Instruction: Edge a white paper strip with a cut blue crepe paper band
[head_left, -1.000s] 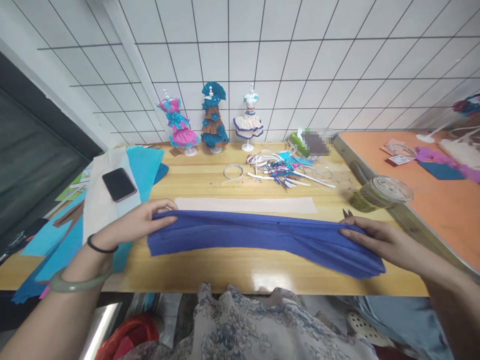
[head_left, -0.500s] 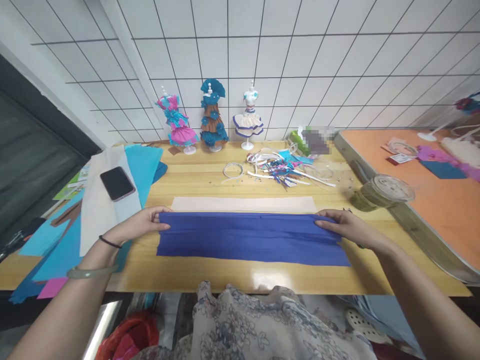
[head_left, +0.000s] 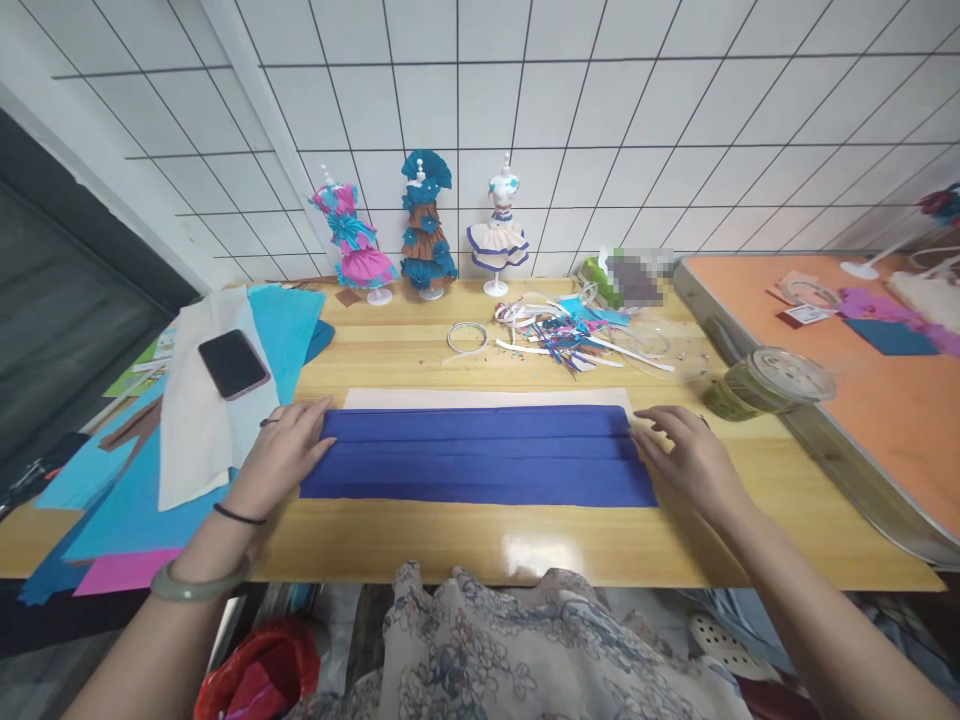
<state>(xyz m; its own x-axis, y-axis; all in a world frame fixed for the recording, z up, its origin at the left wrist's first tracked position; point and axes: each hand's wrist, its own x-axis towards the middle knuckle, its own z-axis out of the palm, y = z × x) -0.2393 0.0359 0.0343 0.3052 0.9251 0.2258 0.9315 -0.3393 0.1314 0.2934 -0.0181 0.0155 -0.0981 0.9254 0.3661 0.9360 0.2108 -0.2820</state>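
We see a long blue crepe strip (head_left: 480, 455) lying flat in the middle of the frame, its long axis running left to right, parallel to the near edge of the worktop (head_left: 525, 540). Lengthwise creases divide it into bands. Our left hand (head_left: 281, 465) presses on its left end, fingers spread flat; our right hand (head_left: 686, 455) presses on its right end, fingers likewise splayed and flat, gripping nothing. Just behind the strip, touching its far edge, a pale cream strip (head_left: 487, 398) lies in the same direction.

The worktop is glossy yellow wood with a reflection near its front edge. Behind it rises a wall of white tiles (head_left: 600, 130) with dark grout. At the left of the frame, loose sheets of turquoise, white and pink paper overlap, and a dark phone (head_left: 233, 363) rests on the white sheet. Against the wall stand three small mannequins (head_left: 424, 230) in ruffled paper dresses. Right of centre lies a tangle of paper offcuts (head_left: 559, 335), and a lidded clear cup (head_left: 765, 382) sits at the right, beside an orange-topped table (head_left: 885, 420).
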